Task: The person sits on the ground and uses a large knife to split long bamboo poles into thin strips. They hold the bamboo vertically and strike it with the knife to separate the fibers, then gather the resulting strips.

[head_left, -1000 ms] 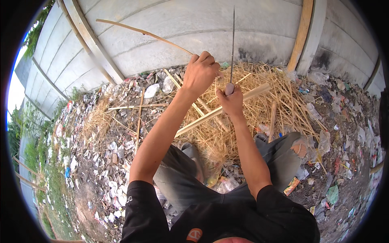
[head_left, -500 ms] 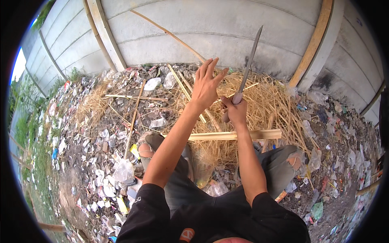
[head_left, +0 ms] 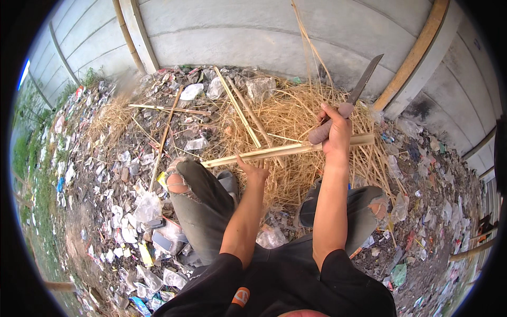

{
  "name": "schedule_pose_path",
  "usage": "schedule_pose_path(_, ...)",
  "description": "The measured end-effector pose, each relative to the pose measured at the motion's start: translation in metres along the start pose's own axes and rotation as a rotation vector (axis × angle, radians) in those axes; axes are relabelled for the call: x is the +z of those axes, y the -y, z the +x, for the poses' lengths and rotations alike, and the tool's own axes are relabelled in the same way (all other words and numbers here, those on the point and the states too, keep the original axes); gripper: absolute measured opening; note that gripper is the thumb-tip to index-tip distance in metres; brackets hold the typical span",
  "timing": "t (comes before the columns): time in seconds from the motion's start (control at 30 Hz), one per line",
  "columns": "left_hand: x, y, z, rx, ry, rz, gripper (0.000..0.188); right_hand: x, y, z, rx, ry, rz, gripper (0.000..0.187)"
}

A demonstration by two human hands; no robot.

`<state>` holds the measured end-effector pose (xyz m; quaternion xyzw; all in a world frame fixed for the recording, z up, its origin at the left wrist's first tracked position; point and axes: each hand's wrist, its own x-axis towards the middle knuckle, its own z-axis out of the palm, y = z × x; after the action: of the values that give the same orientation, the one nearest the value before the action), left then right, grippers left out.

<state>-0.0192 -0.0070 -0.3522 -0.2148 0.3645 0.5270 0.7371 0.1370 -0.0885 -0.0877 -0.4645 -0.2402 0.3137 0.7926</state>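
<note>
The bamboo (head_left: 288, 151) lies crosswise over dry straw (head_left: 296, 113), its long axis slightly aslant: left end nearer the person, right end farther. It is pale, split and straight. At its near edge, left of its middle, the left hand (head_left: 256, 170) has partly spread fingers touching it; whether they grip, I cannot tell. Above the bamboo's right half, the right hand (head_left: 336, 132) is closed around the rough brown handle of a knife (head_left: 346, 110), blade pointing away and rightward. Nearer than the bamboo, an orange emblem (head_left: 240, 297) marks the black shirt (head_left: 296, 280).
</note>
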Motion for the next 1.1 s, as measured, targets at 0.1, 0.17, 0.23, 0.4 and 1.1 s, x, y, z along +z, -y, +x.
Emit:
schedule_pose_path(0.1, 0.006, -0.022, 0.046, -0.004, 0.154, -0.154, 0.080, -0.008, 0.025, -0.005, 0.012, 0.019, 0.025, 0.016)
schedule_pose_path(0.17, 0.019, -0.031, 0.048, 0.068, 0.147, -0.141, 0.048, -0.018, 0.042, -0.005, 0.007, -0.015, 0.048, 0.017)
schedule_pose_path(0.23, 0.044, -0.031, 0.031, 0.123, 0.013, -0.087, 0.052, -0.029, 0.054, -0.009, -0.027, -0.041, 0.107, 0.020)
schedule_pose_path(0.4, 0.106, -0.043, -0.017, 0.234, -0.147, 0.065, 0.074, -0.065, 0.075, -0.012, -0.112, -0.184, 0.105, 0.019)
schedule_pose_path(1.1, 0.247, -0.128, -0.083, 1.540, 0.709, 0.915, 0.029, -0.141, -0.012, 0.047, -0.206, -0.459, -1.166, 0.045)
